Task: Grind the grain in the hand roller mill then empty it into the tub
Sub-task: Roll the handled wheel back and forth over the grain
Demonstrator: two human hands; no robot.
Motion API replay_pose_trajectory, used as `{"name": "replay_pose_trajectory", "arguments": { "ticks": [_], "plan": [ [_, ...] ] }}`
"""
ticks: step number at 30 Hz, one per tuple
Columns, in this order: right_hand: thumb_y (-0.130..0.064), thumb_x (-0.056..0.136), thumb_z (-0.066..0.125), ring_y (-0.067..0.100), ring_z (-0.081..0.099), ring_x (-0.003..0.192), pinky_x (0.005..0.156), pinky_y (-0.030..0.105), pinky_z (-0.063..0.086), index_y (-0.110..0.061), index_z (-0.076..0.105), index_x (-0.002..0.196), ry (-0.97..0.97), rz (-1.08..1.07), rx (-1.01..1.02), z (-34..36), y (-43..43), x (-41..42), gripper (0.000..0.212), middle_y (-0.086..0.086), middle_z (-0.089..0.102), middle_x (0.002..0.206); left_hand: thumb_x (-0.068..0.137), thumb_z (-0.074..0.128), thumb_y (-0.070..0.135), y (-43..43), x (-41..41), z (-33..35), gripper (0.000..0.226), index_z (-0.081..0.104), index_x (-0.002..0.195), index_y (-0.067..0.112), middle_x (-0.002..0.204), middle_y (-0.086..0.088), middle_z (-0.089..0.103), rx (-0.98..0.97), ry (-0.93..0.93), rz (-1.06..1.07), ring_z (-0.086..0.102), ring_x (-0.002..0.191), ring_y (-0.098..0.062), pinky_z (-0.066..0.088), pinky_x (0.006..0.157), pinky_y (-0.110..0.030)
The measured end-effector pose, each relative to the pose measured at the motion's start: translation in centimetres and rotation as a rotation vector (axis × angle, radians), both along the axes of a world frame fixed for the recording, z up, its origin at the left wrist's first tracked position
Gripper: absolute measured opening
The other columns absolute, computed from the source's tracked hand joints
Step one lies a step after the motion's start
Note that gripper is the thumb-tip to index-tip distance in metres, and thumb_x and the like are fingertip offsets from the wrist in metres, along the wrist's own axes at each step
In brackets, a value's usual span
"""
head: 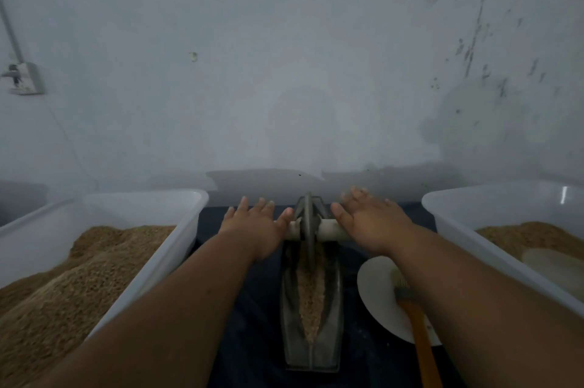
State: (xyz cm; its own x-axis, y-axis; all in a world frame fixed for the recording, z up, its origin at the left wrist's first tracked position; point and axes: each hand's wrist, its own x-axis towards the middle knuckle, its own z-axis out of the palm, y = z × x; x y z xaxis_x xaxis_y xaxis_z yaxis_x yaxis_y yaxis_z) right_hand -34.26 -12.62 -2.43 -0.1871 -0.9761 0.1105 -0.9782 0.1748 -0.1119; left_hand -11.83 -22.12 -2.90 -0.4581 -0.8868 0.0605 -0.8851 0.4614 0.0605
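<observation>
A dark boat-shaped metal trough (331,308) lies on the dark cloth in front of me, with crushed brown grain (311,292) along its groove. A metal grinding wheel (307,223) stands at the trough's far end on a white axle (328,229). My left hand (256,223) presses flat on the axle left of the wheel, fingers straight. My right hand (369,220) presses flat on the axle right of the wheel, fingers spread. A white tub (186,229) heaped with grain stands at the left. Another white tub (448,223) with grain stands at the right.
A white plate (379,289) lies right of the trough under my right forearm, with a brush (420,340) with an orange handle on it. A pale scoop-like piece (553,267) rests in the right tub. A bare wall rises just behind, with a socket (23,79) at the left.
</observation>
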Motion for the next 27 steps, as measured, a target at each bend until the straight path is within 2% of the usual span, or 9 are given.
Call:
{"name": "replay_pose_trajectory", "arguments": {
  "ticks": [3,5,9,12,16,18,24,25,27],
  "plan": [
    [-0.067,0.096,0.003,0.016,0.005,0.153,0.122,0.048,0.012,-0.025,0.018,0.158,0.004,0.015,0.012,-0.2,0.9,0.3,0.077,-0.001,0.007,0.167,0.096,0.006,0.065,0.6,0.4,-0.1,0.073,0.012,0.156,0.025,0.164,0.001,0.009,-0.009,0.001,-0.024,0.001,0.151,-0.027,0.004,0.119,-0.048],
    [-0.067,0.096,0.003,0.018,0.014,0.152,0.119,0.049,0.02,-0.027,0.032,0.154,-0.01,0.038,0.04,-0.1,2.2,0.9,0.076,0.001,0.02,0.164,0.097,0.008,0.062,2.0,0.9,-0.1,0.07,0.017,0.155,0.025,0.163,-0.001,0.018,-0.043,-0.026,-0.046,0.01,0.15,-0.027,0.009,0.119,-0.047],
    [-0.08,0.08,-0.006,0.017,0.029,0.147,0.107,0.046,0.037,-0.026,0.06,0.127,-0.073,0.044,0.028,0.2,6.4,2.6,0.097,0.001,0.051,0.146,0.095,0.007,0.065,6.0,2.7,-0.2,0.074,0.023,0.154,0.022,0.159,-0.002,0.029,-0.124,-0.053,-0.068,0.022,0.147,-0.026,0.019,0.116,-0.044],
    [-0.083,0.071,-0.012,0.014,0.031,0.145,0.102,0.042,0.041,-0.029,0.062,0.114,-0.062,0.092,-0.014,0.3,9.3,3.6,0.101,0.0,0.057,0.139,0.078,-0.014,0.076,9.4,4.8,-0.5,0.1,0.025,0.153,0.023,0.156,-0.001,0.034,-0.162,0.017,-0.071,0.026,0.146,-0.021,0.018,0.117,-0.041],
    [-0.081,0.076,-0.009,0.009,0.031,0.144,0.099,0.04,0.043,-0.035,0.05,0.09,-0.115,0.12,-0.021,0.5,11.8,4.5,0.076,-0.006,0.061,0.127,0.066,-0.029,0.079,11.8,6.3,-0.6,0.115,0.024,0.153,0.025,0.155,0.002,0.036,-0.227,0.056,-0.083,0.024,0.146,-0.018,0.014,0.119,-0.04],
    [-0.08,0.075,-0.009,0.008,0.03,0.144,0.104,0.04,0.04,-0.038,0.049,0.097,-0.131,0.118,-0.006,0.7,12.1,4.5,0.075,-0.006,0.058,0.133,0.068,-0.026,0.079,12.0,6.3,-0.5,0.112,0.022,0.153,0.026,0.156,0.001,0.033,-0.22,0.073,-0.085,0.022,0.147,-0.018,0.012,0.119,-0.039],
    [-0.084,0.069,-0.012,0.012,0.033,0.144,0.103,0.041,0.039,-0.036,0.059,0.115,-0.108,0.105,0.009,0.1,9.4,3.4,0.097,-0.005,0.057,0.136,0.071,-0.019,0.08,9.4,5.1,-0.7,0.108,0.026,0.152,0.025,0.155,0.001,0.037,-0.153,0.038,-0.071,0.028,0.144,-0.02,0.018,0.117,-0.041],
    [-0.084,0.07,-0.011,0.012,0.031,0.145,0.105,0.042,0.038,-0.034,0.058,0.124,-0.098,0.099,0.002,0.0,8.5,3.0,0.101,-0.004,0.054,0.142,0.074,-0.015,0.079,8.5,4.6,-0.8,0.104,0.028,0.152,0.025,0.154,0.0,0.037,-0.151,0.031,-0.06,0.029,0.144,-0.02,0.02,0.117,-0.041],
    [-0.081,0.075,-0.007,0.012,0.02,0.15,0.116,0.044,0.029,-0.031,0.042,0.147,-0.067,0.078,0.0,-0.2,6.4,2.3,0.1,-0.005,0.033,0.159,0.084,-0.005,0.075,6.5,3.4,-0.6,0.092,0.029,0.151,0.023,0.155,-0.002,0.037,-0.116,0.01,-0.034,0.029,0.144,-0.023,0.021,0.116,-0.043]
  ]
}}
